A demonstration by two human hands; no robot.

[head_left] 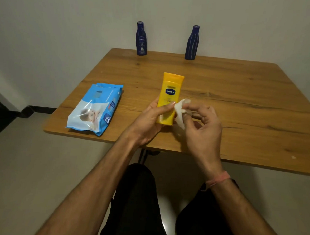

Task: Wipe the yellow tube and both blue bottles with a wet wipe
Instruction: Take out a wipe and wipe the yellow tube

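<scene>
While the right hand (202, 120) pinches the crumpled wet wipe (181, 111) between thumb and fingertips against the side of the yellow tube (169, 98), the left hand (150, 120) grips the tube's lower end, holding it above the table (241, 96). Wiping of the tube appears to be in progress. Both blue bottles (141, 39) (192, 43) stand untouched at the far edge, well apart, and remain to be wiped. The wipe pack (95, 108) lies to the left.
</scene>
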